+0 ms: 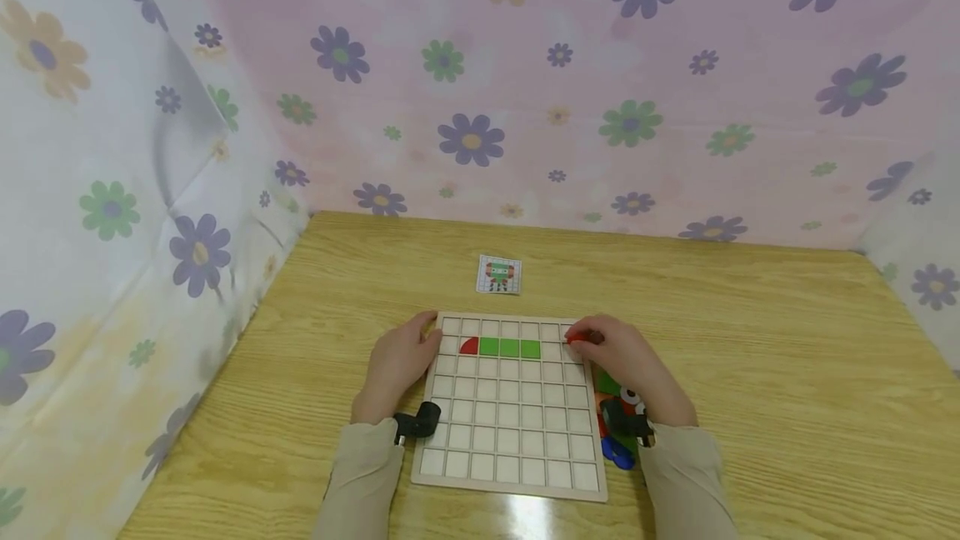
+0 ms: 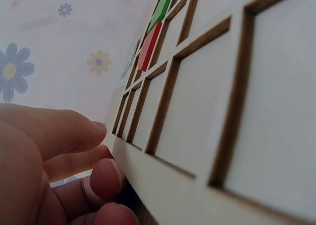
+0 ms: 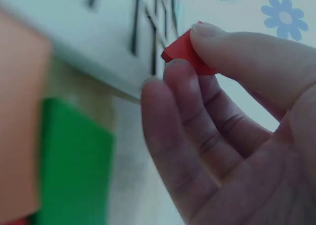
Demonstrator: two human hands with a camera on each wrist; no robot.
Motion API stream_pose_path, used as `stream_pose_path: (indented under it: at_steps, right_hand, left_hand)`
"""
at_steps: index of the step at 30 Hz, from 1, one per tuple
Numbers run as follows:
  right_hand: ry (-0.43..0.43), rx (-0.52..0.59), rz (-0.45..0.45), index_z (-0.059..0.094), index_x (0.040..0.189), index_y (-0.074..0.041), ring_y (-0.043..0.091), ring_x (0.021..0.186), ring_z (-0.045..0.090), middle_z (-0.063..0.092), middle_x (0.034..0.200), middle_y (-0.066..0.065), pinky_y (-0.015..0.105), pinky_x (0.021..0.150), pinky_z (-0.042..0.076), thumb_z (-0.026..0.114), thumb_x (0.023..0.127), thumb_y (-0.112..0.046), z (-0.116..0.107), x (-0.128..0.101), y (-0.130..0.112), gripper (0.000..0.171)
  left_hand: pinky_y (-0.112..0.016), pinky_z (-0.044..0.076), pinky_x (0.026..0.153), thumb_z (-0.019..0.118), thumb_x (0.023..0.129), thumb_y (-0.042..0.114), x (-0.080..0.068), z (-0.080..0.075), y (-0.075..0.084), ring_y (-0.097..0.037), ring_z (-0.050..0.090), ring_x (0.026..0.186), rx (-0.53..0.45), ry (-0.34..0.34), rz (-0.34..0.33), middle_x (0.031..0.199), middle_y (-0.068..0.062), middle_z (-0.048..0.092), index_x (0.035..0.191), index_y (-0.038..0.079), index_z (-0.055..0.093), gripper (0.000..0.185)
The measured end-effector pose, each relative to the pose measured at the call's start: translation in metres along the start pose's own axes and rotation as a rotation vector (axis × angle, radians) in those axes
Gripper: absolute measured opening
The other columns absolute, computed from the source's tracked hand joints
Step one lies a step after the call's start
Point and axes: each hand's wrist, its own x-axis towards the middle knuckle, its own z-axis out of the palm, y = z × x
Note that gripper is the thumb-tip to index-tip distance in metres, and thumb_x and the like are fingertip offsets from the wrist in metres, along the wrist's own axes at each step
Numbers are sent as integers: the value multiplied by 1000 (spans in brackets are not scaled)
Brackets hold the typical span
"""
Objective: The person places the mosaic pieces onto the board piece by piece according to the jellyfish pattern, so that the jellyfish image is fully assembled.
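A pale wooden grid board (image 1: 510, 486) lies on the table, with a red quarter-round tile (image 1: 469, 346) followed by a row of several green square tiles (image 1: 509, 347) in its second row. By the board's upper left corner, my left hand (image 1: 399, 363) rests with loosely bent fingers at the rim; in the left wrist view the thumb (image 2: 91, 131) lies close beside it. My right hand (image 1: 622, 352) pinches a small red tile (image 3: 185, 53) between thumb and fingertips, over the board's upper right edge. The fingers partly hide this tile's outline.
Loose coloured pieces (image 1: 618, 452) lie along the board's right side, partly under the right wrist; one is a green block (image 3: 74, 161). A small picture card (image 1: 499, 275) with a grid figure lies behind the board. Flowered cloth (image 1: 555, 90) walls the table's back and sides.
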Motion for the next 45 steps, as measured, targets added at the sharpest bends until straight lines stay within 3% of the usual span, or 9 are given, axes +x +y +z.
stream_pose_path:
  at_steps: [7,12,18,24,28,33,37,45]
  right_hand:
    - [27,32,25,58,112,-14,16,81,53,59,93,0,33,71,43,62,84,-26,-2,9,-2,31]
    - [28,48,71,60,99,-16,15,77,53,59,87,-2,31,69,43,66,80,-31,2,12,-4,25]
    - [-10,4,57,65,94,-20,17,79,52,61,89,-4,32,70,43,64,82,-30,9,14,-10,16]
    - [-17,-72,-40,67,104,-16,21,95,55,62,103,1,40,83,42,58,87,-24,14,14,-15,21]
    - [-20,-101,-91,67,106,-16,19,89,55,61,99,1,38,79,43,57,88,-19,16,15,-18,21]
    - [-8,-133,-86,66,107,-15,17,84,53,59,95,0,37,75,43,57,87,-17,19,16,-20,21]
    - [10,-134,-52,66,103,-14,19,86,54,61,96,1,39,78,43,59,86,-15,19,15,-22,18]
    - [-12,-72,-21,65,87,-18,11,72,52,58,79,-8,31,69,43,64,82,-18,18,15,-23,5]
  left_hand:
    - [-30,36,50,49,89,34,1,1,-2,-14,45,53,6,-2,-6,62,4,50,126,16,52,40]
    - [-30,36,51,49,90,34,1,1,-2,-14,46,54,6,-10,-14,63,5,50,127,17,51,41]
    - [-31,39,55,49,89,33,1,2,0,-15,47,58,-2,-1,-9,66,5,52,126,17,52,40]
    - [-31,38,54,49,89,33,1,2,0,-14,47,57,6,4,-9,65,5,53,126,17,52,40]
    - [-31,38,54,49,89,33,1,1,-1,-15,47,57,13,9,-3,64,5,51,125,16,52,40]
    - [-33,40,57,49,89,34,1,1,-1,-15,48,60,15,4,-7,66,5,53,126,17,52,40]
    - [-34,41,58,49,89,34,1,1,-1,-16,49,61,17,10,-4,66,5,53,125,17,53,40]
    - [-32,39,55,50,89,33,3,1,0,-15,48,57,15,11,2,65,5,53,125,16,53,40]
